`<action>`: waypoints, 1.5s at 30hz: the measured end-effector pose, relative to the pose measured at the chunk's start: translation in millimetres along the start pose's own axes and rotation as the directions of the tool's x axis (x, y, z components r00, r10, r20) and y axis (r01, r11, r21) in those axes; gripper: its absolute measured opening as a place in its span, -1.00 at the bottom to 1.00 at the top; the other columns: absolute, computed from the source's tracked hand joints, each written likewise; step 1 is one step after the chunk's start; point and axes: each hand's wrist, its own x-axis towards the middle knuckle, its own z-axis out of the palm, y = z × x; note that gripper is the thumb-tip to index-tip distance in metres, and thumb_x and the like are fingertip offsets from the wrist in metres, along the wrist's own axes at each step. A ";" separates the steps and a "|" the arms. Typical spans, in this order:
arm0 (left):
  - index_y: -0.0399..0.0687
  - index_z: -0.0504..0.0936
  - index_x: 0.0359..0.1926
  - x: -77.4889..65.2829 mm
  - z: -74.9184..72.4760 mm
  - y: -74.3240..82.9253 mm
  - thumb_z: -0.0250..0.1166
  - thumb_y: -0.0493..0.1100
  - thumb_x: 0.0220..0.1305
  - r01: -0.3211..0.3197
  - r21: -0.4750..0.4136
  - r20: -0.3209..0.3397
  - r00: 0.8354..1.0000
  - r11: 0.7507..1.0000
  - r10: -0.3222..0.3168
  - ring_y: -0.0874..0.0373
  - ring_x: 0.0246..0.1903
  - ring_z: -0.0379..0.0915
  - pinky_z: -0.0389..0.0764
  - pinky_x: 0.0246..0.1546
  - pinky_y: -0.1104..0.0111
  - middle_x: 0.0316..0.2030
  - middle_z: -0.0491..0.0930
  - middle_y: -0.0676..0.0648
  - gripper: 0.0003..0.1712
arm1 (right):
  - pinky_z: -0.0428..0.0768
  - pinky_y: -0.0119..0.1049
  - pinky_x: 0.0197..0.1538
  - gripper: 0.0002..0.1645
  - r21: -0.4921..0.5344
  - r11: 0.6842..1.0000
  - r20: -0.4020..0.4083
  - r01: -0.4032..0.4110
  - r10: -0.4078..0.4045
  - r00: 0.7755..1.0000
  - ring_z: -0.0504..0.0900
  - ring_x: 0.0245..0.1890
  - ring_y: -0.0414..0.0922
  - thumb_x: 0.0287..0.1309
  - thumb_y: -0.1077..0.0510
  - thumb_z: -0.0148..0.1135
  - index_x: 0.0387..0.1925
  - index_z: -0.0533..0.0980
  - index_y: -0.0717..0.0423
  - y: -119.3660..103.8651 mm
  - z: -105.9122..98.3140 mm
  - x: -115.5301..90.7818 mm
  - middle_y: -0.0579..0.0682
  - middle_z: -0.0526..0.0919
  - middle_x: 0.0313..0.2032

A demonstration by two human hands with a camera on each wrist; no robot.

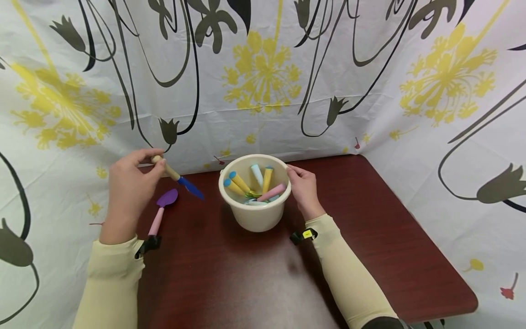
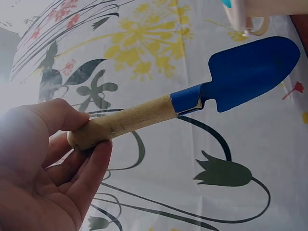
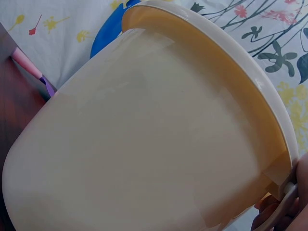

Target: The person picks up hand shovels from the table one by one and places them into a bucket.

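In the head view my left hand [image 1: 130, 185] is raised at the left of the bucket and pinches a small hand trowel [image 1: 190, 188] by the end of its wooden handle. Its blue blade [image 2: 255, 72] points away from the fingers in the left wrist view. My right hand [image 1: 305, 189] grips a cream bucket [image 1: 258, 220] at the right side of its rim. Inside stand and lie several things with yellow handles [image 1: 267, 179], a pink handle [image 1: 272, 192] and a light blue handle [image 1: 257, 174]; their lower ends are mostly hidden.
A purple toy shovel [image 1: 167, 198] with a pink handle lies on the dark red-brown table [image 1: 370, 256], close to my left wrist. Floral white cloth [image 1: 255, 132] hangs behind the table and along its sides.
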 end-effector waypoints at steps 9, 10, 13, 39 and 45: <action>-0.22 0.87 0.05 14.1 -6.3 13.4 0.43 -0.28 0.44 -0.058 -0.030 -0.030 0.998 0.998 0.058 0.53 -0.17 0.63 0.55 -0.16 0.76 -0.11 0.84 -0.14 -0.77 | 0.73 -0.08 0.24 -0.59 0.000 1.000 0.000 0.001 -0.001 1.000 0.75 0.22 0.03 0.60 0.06 0.28 0.26 0.73 0.22 -0.8 0.1 -0.4 0.18 0.77 0.22; -0.23 0.87 0.04 15.2 -6.7 14.1 0.43 -0.28 0.44 -0.068 -0.029 -0.032 0.997 0.997 0.067 0.51 -0.16 0.64 0.56 -0.15 0.76 -0.12 0.84 -0.14 -0.77 | 0.73 -0.08 0.24 -0.59 0.000 1.000 -0.002 0.000 0.000 1.000 0.75 0.22 0.03 0.60 0.07 0.28 0.26 0.73 0.22 -0.7 0.1 -0.4 0.18 0.77 0.22; -0.24 0.87 0.04 18.0 -8.2 16.5 0.44 -0.30 0.43 -0.082 -0.041 -0.032 0.996 0.996 0.081 0.54 -0.16 0.64 0.56 -0.14 0.76 -0.11 0.84 -0.14 -0.77 | 0.73 -0.09 0.23 -0.59 -0.003 1.000 -0.005 -0.004 0.004 1.000 0.75 0.22 0.04 0.60 0.07 0.28 0.26 0.73 0.23 -0.3 0.1 0.0 0.19 0.77 0.21; -0.19 0.88 0.04 50.3 -1.3 60.0 0.42 -0.24 0.47 -0.134 -0.102 -0.010 0.991 0.986 0.134 0.47 -0.14 0.65 0.64 -0.09 0.66 -0.13 0.82 -0.05 -0.77 | 0.77 -0.23 0.10 -0.57 0.018 1.000 0.015 -0.007 0.007 1.000 0.76 0.20 0.06 0.61 0.07 0.27 0.27 0.72 0.25 -1.9 -2.1 -1.8 0.23 0.77 0.21; -0.18 0.88 0.04 59.8 8.0 75.2 0.43 -0.25 0.46 -0.174 -0.107 0.011 0.984 0.979 0.177 0.44 -0.21 0.66 0.64 -0.11 0.66 -0.14 0.81 -0.03 -0.78 | 0.78 -0.24 0.07 -0.58 0.026 1.000 0.012 -0.001 0.001 1.000 0.77 0.19 0.07 0.59 0.08 0.29 0.25 0.73 0.26 -1.8 -1.3 -1.7 0.24 0.77 0.19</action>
